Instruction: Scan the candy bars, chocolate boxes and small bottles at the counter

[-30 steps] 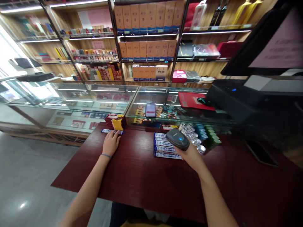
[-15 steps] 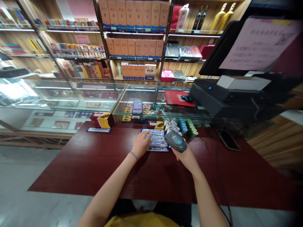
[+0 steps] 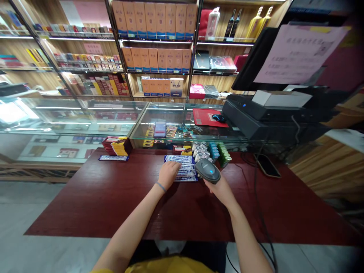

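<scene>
My right hand [image 3: 217, 186] is wrapped around the handle of a dark grey barcode scanner [image 3: 207, 170] with a blue light on top. Its head faces a row of slim blue-and-white snack packets [image 3: 186, 178] laid side by side on the dark red table. Over the left end of that row lies my left hand [image 3: 168, 173], a grey band at the wrist. Its fingers are drawn together on one of the packets, fingertips partly hidden. Another such packet [image 3: 113, 157] lies apart on the left, in front of a stack of red-and-yellow packs [image 3: 117, 146].
Behind the row stand silver cans [image 3: 201, 151], blue cans [image 3: 214, 151] and green cans [image 3: 224, 154]. A phone [image 3: 267, 165] lies at the right, near trailing black cables. The glass display counter [image 3: 176, 110] borders the table's far edge, with a monitor [image 3: 256, 57] at right.
The view has shifted slightly, moving the scene a little left. My left fingers, spread over the packets before, are now closer together on them. The scanner stays in my right hand.
</scene>
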